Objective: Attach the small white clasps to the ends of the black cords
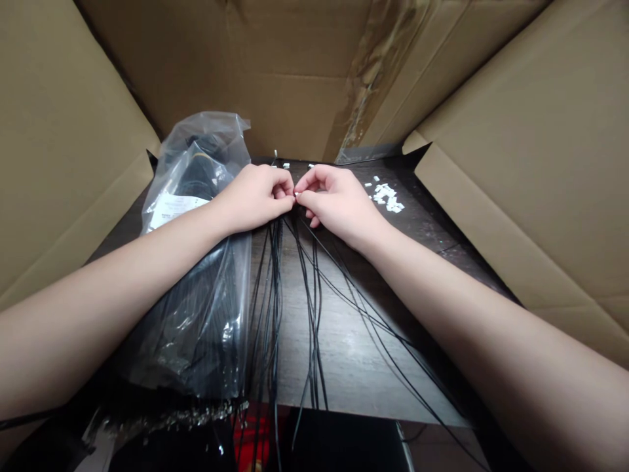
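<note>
Over the dark table, my left hand (263,198) and my right hand (341,200) meet fingertip to fingertip, both closed in a pinch. A tiny white plastic connector (297,195) shows at the right thumb and fingertips, touching or almost touching the left fingertips. What the left pinch holds is hidden by its own fingers. Thin black wires (314,288) run from beneath both hands toward the near table edge, some slanting off to the right. Past my right hand lies a loose pile of small white connectors (386,196).
Left, under my forearm, lies a clear plastic bag (196,314) of black wires with a white label (174,208). Several white pieces (285,166) sit along the back edge. Cardboard walls (295,78) enclose the table (363,367) at left, back and right.
</note>
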`<state>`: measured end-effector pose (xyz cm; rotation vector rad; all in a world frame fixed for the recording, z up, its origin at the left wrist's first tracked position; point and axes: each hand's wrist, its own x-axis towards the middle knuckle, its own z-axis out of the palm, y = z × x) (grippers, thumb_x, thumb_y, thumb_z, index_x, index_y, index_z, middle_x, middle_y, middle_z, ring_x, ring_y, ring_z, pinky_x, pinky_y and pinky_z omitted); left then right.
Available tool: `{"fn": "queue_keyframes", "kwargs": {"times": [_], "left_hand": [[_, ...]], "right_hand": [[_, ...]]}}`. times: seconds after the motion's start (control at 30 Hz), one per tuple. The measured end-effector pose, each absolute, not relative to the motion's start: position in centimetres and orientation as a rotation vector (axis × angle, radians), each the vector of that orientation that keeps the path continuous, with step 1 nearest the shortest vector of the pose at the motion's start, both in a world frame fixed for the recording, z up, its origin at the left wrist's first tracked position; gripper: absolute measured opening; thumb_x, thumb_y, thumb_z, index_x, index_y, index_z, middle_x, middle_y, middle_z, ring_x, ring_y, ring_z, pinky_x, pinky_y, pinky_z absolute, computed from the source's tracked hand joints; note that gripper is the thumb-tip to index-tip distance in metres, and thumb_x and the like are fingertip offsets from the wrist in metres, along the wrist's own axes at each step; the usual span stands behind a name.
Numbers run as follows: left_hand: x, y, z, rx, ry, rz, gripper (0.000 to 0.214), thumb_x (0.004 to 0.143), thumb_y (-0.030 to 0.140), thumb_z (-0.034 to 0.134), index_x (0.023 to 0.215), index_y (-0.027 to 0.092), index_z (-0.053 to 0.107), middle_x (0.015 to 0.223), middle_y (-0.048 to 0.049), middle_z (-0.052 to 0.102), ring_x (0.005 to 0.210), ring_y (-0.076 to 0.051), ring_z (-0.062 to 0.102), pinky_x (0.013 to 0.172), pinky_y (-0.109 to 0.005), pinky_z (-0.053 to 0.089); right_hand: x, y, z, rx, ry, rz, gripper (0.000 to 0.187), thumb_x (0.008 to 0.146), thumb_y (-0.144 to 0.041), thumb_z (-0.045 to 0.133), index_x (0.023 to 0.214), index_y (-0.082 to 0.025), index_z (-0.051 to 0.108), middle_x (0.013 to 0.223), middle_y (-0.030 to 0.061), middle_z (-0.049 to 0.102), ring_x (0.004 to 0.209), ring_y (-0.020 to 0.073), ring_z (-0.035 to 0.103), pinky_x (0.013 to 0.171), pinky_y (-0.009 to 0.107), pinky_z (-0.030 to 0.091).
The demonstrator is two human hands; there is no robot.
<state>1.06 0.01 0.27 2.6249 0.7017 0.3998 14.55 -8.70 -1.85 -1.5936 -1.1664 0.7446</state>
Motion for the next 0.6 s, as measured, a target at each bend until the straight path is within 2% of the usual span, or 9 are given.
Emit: {"fn": "queue_keyframes", "kwargs": {"times": [0.6], "left_hand": [[1.08,-0.03,0.48,2.644,0.732,0.380,0.015,0.075,0.021,0.058,0.078,0.015,0.071,0.068,-0.0009,0.069,0.062,-0.013,0.059,0.066,-0.026,0.041]], "right_hand": [[14.64,-8.58,-1.80,-1.603,-1.176,0.743,0.012,0.070,-0.007,0.061,0.072,-0.018,0.058,0.064,-0.0023,0.057,0.050,0.0081,0.053,0.041,0.017,0.044]]}}
